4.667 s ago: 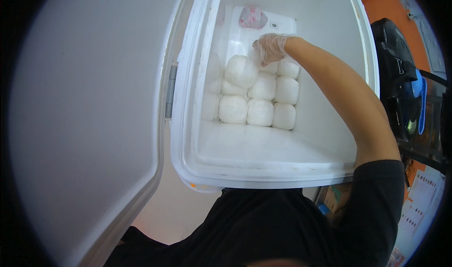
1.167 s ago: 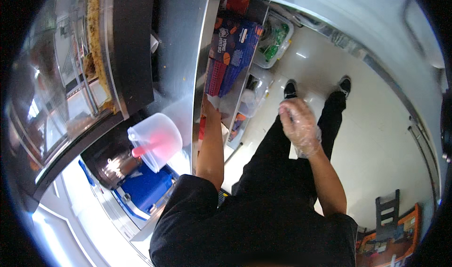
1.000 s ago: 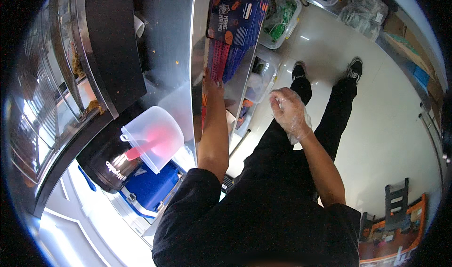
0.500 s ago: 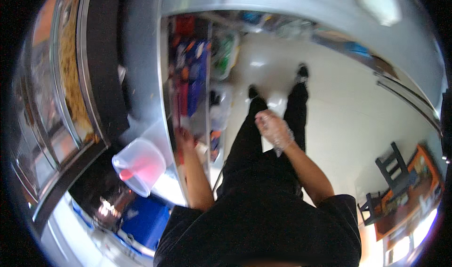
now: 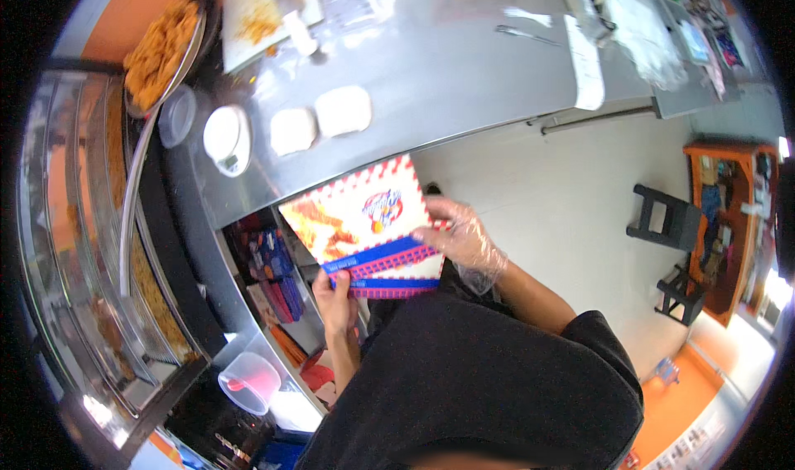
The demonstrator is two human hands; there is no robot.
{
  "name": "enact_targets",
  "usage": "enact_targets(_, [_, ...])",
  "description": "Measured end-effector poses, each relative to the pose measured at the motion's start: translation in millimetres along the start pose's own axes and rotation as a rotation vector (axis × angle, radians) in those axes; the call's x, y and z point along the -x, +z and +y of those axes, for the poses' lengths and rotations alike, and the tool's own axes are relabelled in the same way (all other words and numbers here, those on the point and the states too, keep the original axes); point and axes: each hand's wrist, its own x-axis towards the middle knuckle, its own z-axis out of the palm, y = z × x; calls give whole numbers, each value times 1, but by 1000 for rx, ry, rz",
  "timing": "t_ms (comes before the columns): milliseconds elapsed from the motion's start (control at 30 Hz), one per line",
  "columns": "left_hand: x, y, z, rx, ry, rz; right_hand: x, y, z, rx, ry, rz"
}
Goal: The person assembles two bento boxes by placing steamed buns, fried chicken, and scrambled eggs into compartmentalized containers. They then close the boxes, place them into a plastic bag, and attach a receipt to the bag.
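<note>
Since the frame half a second earlier, the left hand (image 5: 336, 306) has moved out of the shelf space below the counter, and flat printed cartons (image 5: 377, 209) are now in front of the torso, at the centre of the frame. The left hand grips their lower left edge, thumb on the printed face. The right hand (image 5: 465, 242), in a clear plastic glove, was curled with no carton; it now grips the right edge, thumb on top. At least two cartons overlap, fanned at the lower edge. The view has turned: the steel counter (image 5: 464, 52) now spans the upper frame, with two white rounded packs (image 5: 343, 110) and a white scale (image 5: 228, 139) at upper left. The translucent jug (image 5: 250, 383) now appears lower, at lower left.
</note>
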Motion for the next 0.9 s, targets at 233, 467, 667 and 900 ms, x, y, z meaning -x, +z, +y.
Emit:
enact_targets(233, [-112, 131, 77, -644, 162, -373, -24, -91, -57, -448, -164, 522])
enact_targets(467, [-267, 228, 140, -940, 313, -424, -69, -184, -61, -383, -360, 826])
enact_targets(667, [-301, 322, 139, -1538, 1060, -460, -101, -209, -80, -543, -51, 798])
enact_targets(900, [-242, 350, 95, -1538, 901, -1008, -89, -255, -79, -787, 168, 423])
